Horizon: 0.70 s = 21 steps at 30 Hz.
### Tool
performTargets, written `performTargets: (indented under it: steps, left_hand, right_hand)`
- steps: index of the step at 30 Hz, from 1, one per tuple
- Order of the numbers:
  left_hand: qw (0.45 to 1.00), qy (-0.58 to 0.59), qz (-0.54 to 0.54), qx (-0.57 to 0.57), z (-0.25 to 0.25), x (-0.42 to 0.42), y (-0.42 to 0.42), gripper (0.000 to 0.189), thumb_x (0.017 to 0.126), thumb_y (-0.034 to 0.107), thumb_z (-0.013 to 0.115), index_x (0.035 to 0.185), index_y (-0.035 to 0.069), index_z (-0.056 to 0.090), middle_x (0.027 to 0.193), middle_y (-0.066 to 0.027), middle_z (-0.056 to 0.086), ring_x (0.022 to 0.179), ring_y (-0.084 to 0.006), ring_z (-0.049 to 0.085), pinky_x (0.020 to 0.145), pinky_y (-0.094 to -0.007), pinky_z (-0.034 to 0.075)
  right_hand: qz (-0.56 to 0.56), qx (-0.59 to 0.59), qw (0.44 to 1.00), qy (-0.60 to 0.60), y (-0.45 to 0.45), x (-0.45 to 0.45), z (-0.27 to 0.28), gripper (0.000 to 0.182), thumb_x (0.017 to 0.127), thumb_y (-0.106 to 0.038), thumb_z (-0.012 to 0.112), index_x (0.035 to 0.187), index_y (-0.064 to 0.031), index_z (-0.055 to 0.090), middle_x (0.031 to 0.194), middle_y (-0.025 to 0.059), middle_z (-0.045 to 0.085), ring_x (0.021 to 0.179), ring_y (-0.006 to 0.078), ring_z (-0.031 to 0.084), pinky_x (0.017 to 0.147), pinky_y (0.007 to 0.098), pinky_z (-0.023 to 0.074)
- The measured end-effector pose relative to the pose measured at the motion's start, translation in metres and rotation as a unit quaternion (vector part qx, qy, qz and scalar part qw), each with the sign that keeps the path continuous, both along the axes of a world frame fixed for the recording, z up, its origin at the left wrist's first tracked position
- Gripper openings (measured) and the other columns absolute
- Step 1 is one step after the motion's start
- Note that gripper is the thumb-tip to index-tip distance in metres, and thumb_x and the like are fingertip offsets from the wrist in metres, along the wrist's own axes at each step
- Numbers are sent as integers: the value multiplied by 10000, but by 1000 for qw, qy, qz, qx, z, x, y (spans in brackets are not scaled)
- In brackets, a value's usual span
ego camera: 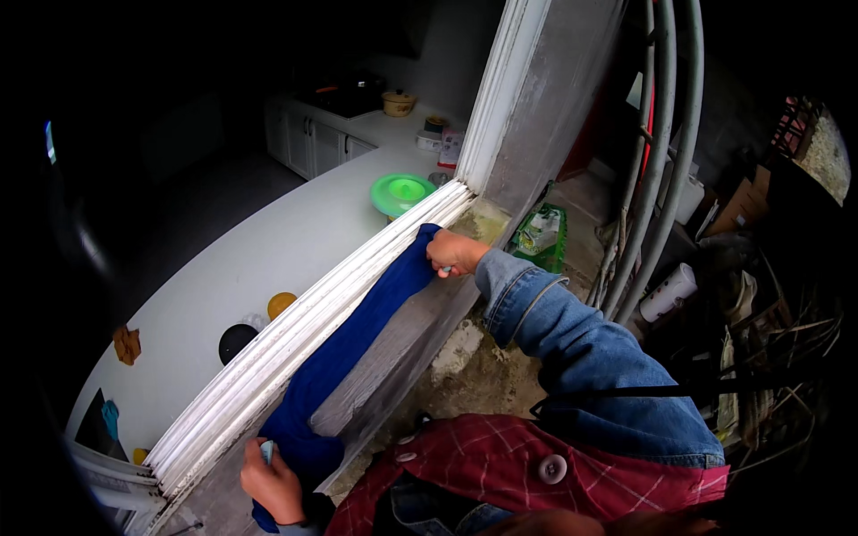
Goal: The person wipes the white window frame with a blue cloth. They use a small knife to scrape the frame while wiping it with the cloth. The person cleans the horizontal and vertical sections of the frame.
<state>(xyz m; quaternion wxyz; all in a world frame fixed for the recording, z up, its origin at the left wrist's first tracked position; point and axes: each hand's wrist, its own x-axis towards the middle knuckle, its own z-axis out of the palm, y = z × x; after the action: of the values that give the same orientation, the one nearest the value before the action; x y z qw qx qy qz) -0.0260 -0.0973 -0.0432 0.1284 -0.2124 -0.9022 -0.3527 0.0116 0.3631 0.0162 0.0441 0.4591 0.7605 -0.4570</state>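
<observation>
A long dark blue cloth (pixel 355 335) lies stretched along the outer window sill (pixel 375 362), beside the white window frame (pixel 301 321). My right hand (pixel 456 253) grips its far end near the upper corner of the sill; a small pale object shows between the fingers. At the near end of the sill, my left hand (pixel 271 479) is closed around a small light-coloured item, with the cloth's bunched near end against it. How firmly the left fingers hold the cloth is partly hidden.
Inside the window, a white counter (pixel 322 234) bears a green dish (pixel 402 194), a yellow round thing (pixel 281 305) and a black round thing (pixel 238 343). Outside, grey pipes (pixel 660 161) rise at right, near a green bag (pixel 541 236), a white cylinder (pixel 668 292) and dry branches.
</observation>
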Motion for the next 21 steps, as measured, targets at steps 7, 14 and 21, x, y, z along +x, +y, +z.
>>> performTargets:
  steps: [7, 14, 21]
  left_hand:
    - [976, 79, 197, -56, -10, -5, -71, 320, 845, 274, 615, 972, -16, 658, 759, -237, 639, 649, -395, 616, 567, -443, 480]
    - [947, 116, 294, -57, 5, -4, -61, 244, 851, 154, 584, 1055, 22, 608, 886, -220, 641, 788, -433, 596, 642, -488, 438]
    - [976, 157, 124, 87, 38, 17, 4, 176, 853, 118, 618, 960, -20, 642, 807, -214, 643, 688, -318, 629, 621, -383, 473]
  right_hand:
    - [70, -69, 995, 26, -79, 0, -8, 159, 882, -82, 404, 993, -8, 492, 643, 86, 512, 422, 168, 493, 320, 289, 277]
    - [126, -231, 961, 83, -113, 15, -11, 157, 914, -155, 454, 972, -19, 506, 593, 66, 475, 373, 138, 361, 329, 275, 219]
    - [134, -416, 848, 300, -117, 56, -43, 187, 965, -192, 424, 1010, -24, 494, 531, -13, 386, 367, 97, 370, 337, 229, 281]
